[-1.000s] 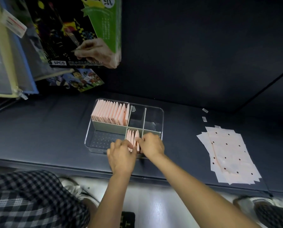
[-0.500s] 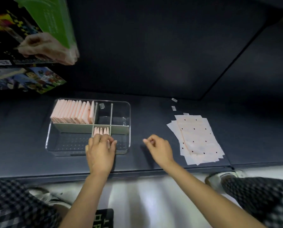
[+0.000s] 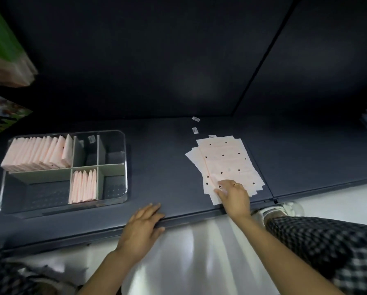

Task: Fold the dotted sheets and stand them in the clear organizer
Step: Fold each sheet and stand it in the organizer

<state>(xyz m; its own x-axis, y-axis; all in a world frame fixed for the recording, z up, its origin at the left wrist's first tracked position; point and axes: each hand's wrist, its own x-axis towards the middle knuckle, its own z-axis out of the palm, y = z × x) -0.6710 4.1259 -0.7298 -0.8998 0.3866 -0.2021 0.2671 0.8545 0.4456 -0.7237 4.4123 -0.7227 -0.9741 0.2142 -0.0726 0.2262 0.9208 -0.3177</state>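
The right hand (image 3: 233, 193) is laid with relaxed fingers on the near end of the dotted sheets (image 3: 225, 160), whose long axis is run toward 12 o'clock. The left hand (image 3: 143, 226) is rested flat and holding nothing on the shelf (image 3: 161, 158) edge, with the clear organizer (image 3: 123, 145) lying at 10 o'clock from it.

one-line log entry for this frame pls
phase: fetch next sheet | right hand: fingers on flat dotted sheets | left hand: flat on shelf edge | clear organizer: folded sheets standing in two compartments

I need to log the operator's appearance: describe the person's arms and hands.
Both forearms are bare, with no sleeves, gloves or watch showing. The right hand wears a thin gold-coloured ring on one finger; the left hand shows no ring. Black-and-white checked cloth covers the knees.
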